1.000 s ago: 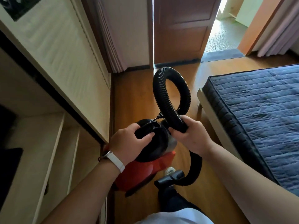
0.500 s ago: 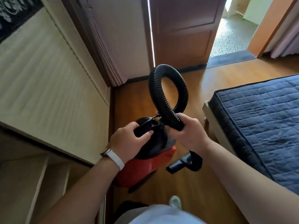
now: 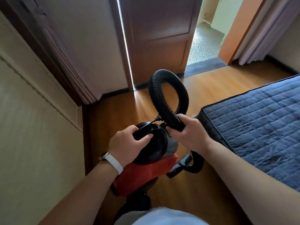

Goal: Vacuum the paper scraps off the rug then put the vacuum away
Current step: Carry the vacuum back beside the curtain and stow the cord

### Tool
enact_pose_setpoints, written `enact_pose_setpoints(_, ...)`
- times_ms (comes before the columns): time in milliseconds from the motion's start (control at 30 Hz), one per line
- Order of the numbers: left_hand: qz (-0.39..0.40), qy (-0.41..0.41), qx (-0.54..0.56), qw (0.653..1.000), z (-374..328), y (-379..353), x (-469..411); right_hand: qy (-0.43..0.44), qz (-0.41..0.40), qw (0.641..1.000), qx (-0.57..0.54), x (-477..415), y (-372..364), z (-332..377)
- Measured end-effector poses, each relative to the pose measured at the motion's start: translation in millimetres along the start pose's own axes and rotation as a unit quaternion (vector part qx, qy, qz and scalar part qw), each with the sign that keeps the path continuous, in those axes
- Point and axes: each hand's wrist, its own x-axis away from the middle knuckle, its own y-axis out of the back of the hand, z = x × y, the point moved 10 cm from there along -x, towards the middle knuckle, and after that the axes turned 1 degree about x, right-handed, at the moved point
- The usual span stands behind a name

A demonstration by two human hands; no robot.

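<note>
The fingers [image 3: 146,137] of the left hand [image 3: 128,146] are wrapped around the black carry handle [image 3: 146,130] on top of the vacuum [image 3: 151,158], with the thumb laid along the handle's near side. A white wristband [image 3: 114,162] is worn on the left wrist. The fingers [image 3: 174,133] of the right hand [image 3: 190,133] are clamped on the black ribbed hose [image 3: 164,101] near the point where its two runs cross.

The vacuum is held in the air above the wooden floor [image 3: 116,117], between the pale cabinet front [image 3: 37,120] on the left and the bed [image 3: 259,124] on the right. Its upper section is a rounded black housing, below which a grey band is seen. The lower section is a red body of boxy form, tilted down toward the person.

The hose is corrugated along its whole visible length. A closed loop is formed above the right hand; from the grip, the remaining run drops behind the right wrist and curves back to a black nozzle [image 3: 178,167] beside the red body. A thin black cord is seen at the handle's far end.

The bed is covered with a dark blue quilted cover. A brown door [image 3: 159,38] stands open ahead.
</note>
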Motion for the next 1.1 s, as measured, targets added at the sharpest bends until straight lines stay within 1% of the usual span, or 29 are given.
enact_pose_setpoints(167,0.035,-0.039,0.009,0.999,9,4,-107,-0.052,-0.023,0.998,0.037,-82,-5,-4)
enact_pose_setpoints(367,0.066,-0.089,-0.005,0.994,2,16,-218,-0.084,-0.065,0.993,0.058,-163,-4,-1)
enact_pose_setpoints(567,0.058,-0.109,-0.007,0.992,-8,17,-308,-0.092,-0.078,0.990,0.067,-233,7,-11)
enact_pose_setpoints(700,0.065,-0.106,-0.016,0.992,-22,-1,-363,-0.104,-0.097,0.988,0.059,-282,13,-39)
enact_pose_setpoints(867,0.075,-0.087,-0.018,0.993,-40,-35,-442,-0.114,-0.091,0.988,0.044,-359,27,-87)
enact_pose_setpoints(1000,0.091,-0.068,-0.029,0.993,-68,-63,-503,-0.133,-0.075,0.988,0.023,-422,48,-124)
enact_pose_setpoints(1100,0.086,-0.070,-0.044,0.993,-98,-78,-545,-0.145,-0.076,0.986,0.011,-460,74,-145)
